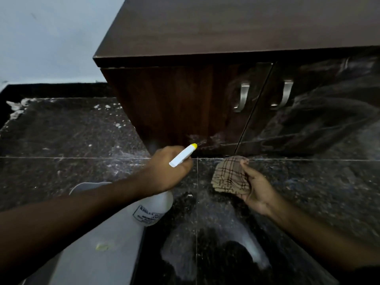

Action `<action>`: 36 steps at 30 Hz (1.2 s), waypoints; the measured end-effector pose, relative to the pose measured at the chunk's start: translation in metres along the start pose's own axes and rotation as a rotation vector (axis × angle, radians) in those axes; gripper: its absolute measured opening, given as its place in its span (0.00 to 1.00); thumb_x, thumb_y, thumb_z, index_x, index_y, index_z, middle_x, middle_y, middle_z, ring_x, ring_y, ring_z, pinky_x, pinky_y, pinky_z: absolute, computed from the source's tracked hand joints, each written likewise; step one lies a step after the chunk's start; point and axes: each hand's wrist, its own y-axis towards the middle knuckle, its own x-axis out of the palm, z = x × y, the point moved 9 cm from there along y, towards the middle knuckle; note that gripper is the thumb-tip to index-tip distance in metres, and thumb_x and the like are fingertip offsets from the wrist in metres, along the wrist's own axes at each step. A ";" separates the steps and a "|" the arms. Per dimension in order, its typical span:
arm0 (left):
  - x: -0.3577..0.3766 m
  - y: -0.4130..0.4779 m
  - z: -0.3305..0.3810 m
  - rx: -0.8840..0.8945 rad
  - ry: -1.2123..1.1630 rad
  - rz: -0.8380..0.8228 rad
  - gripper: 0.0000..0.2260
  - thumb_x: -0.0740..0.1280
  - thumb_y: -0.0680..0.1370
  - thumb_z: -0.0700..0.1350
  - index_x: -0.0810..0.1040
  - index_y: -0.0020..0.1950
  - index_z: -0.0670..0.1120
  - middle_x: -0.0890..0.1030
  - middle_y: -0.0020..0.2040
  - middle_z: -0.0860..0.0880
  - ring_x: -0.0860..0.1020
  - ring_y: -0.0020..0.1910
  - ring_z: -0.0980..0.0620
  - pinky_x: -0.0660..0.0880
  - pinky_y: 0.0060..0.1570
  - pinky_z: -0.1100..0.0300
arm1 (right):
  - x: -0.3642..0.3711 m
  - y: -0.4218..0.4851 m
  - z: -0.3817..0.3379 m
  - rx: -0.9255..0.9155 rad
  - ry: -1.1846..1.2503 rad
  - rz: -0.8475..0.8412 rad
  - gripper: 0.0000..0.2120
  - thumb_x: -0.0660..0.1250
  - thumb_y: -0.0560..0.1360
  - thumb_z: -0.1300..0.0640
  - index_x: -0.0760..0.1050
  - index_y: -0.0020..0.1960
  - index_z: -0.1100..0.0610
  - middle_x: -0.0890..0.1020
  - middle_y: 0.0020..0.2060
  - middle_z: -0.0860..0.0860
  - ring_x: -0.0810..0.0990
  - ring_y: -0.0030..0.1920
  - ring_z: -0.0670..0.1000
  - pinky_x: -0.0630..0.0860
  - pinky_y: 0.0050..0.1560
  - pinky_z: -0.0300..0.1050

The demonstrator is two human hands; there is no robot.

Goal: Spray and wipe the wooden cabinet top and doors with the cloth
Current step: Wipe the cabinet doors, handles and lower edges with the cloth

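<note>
A dark wooden cabinet [205,27] stands ahead, its top seen from above. Its two glossy doors carry metal handles [242,97]. My left hand [170,169] grips a white spray bottle [154,206] by the neck. The bottle's yellow-tipped nozzle [193,146] points at the low part of the left door [174,103], where wet spots show. To the right, my right hand [257,190] holds a bunched beige checked cloth [228,177] just in front of the cabinet's bottom edge.
Dark speckled floor tiles [72,130] lie around the cabinet, with white dust and debris at the left. A pale wall [51,38] rises behind on the left. A grey object [92,254] sits under my left forearm.
</note>
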 end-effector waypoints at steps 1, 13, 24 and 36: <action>0.003 0.003 0.001 0.002 -0.009 0.002 0.13 0.69 0.80 0.46 0.73 0.38 0.43 0.74 0.25 0.55 0.73 0.25 0.52 0.75 0.32 0.44 | 0.006 0.002 0.002 0.010 0.003 -0.022 0.24 0.63 0.81 0.47 0.78 0.67 0.64 0.84 0.60 0.62 0.86 0.55 0.58 0.85 0.53 0.55; 0.013 0.010 -0.016 -0.034 -0.275 0.051 0.08 0.69 0.85 0.40 0.81 0.49 0.38 0.73 0.27 0.45 0.71 0.23 0.47 0.68 0.26 0.55 | 0.038 0.033 0.005 0.034 -0.022 0.196 0.23 0.55 0.81 0.52 0.80 0.66 0.63 0.84 0.58 0.63 0.85 0.48 0.59 0.84 0.48 0.51; -0.008 0.014 -0.014 -0.026 -0.301 0.098 0.07 0.68 0.85 0.40 0.82 0.47 0.41 0.75 0.34 0.33 0.72 0.22 0.45 0.70 0.26 0.55 | 0.053 0.040 -0.006 -0.028 0.266 0.262 0.12 0.55 0.83 0.64 0.74 0.45 0.58 0.78 0.41 0.57 0.77 0.41 0.53 0.78 0.43 0.48; 0.004 0.015 0.000 -0.015 -0.433 0.111 0.06 0.70 0.78 0.49 0.84 0.47 0.49 0.80 0.46 0.24 0.72 0.22 0.43 0.71 0.25 0.52 | 0.052 0.044 -0.013 -0.122 0.070 0.244 0.13 0.59 0.80 0.71 0.72 0.56 0.55 0.78 0.42 0.54 0.77 0.38 0.49 0.77 0.38 0.44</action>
